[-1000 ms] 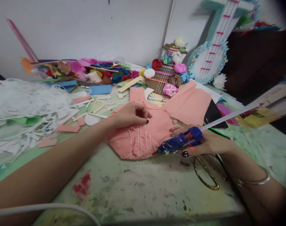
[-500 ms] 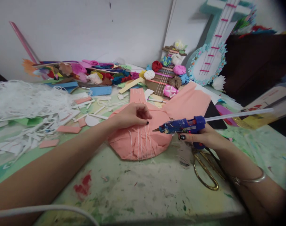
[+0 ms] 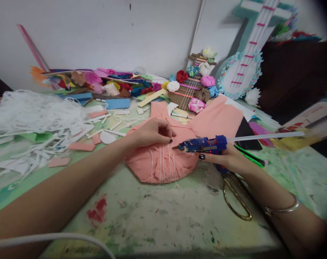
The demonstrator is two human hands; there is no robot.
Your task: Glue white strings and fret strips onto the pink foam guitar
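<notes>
Table (image 3: 179, 216), left hand (image 3: 153, 133) curled, right (image 3: 230, 158) gripping glue gun (image 3: 202, 144)

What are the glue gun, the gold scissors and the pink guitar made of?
Glue gun: probably hard plastic, its moulded blue body marked with whitish smears. Scissors: handle looks like polished metal, glinting gold. Guitar: matte, wrinkled covering, perhaps paper or thin cloth; its core is hidden.

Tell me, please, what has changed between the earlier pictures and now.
The right hand raised the glue gun from the lower right edge of the peach shape, bringing its nozzle leftward, close to the left hand. Nothing was let go; the left hand stays by the white strings.
</notes>
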